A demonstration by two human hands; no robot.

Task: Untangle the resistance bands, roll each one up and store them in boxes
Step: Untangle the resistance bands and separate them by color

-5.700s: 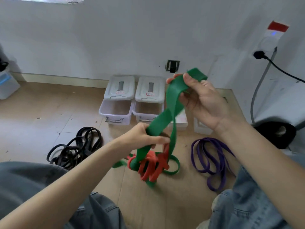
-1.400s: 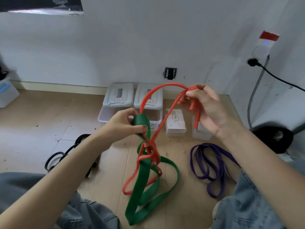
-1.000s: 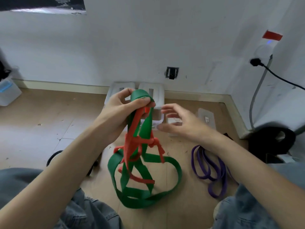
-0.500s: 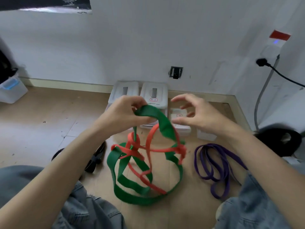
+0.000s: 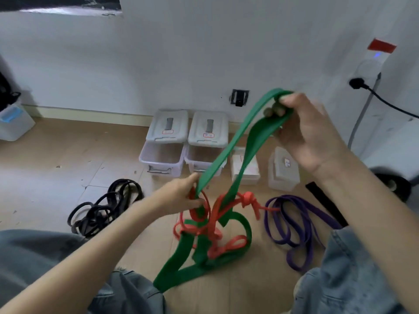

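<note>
Wooden floor [image 5: 56, 159] lies open to the left and front, with the boxes [image 5: 164, 152] at the wall and the purple band [image 5: 294, 225] just right of the tangle. Green band [image 5: 229, 155] runs taut, up-right to down-left, between the hands. Right hand [image 5: 308, 130], higher, grips its top fold; left hand [image 5: 181, 197] pinches where the red band [image 5: 210, 220] knots below.

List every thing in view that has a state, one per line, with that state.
green band: lifted, tangled with the red band
red band: knotted round the green band
purple band: loose on the floor
black bands: heaped on the floor
two left boxes: open
right hand: grips the green band
left hand: holds the tangle
</note>
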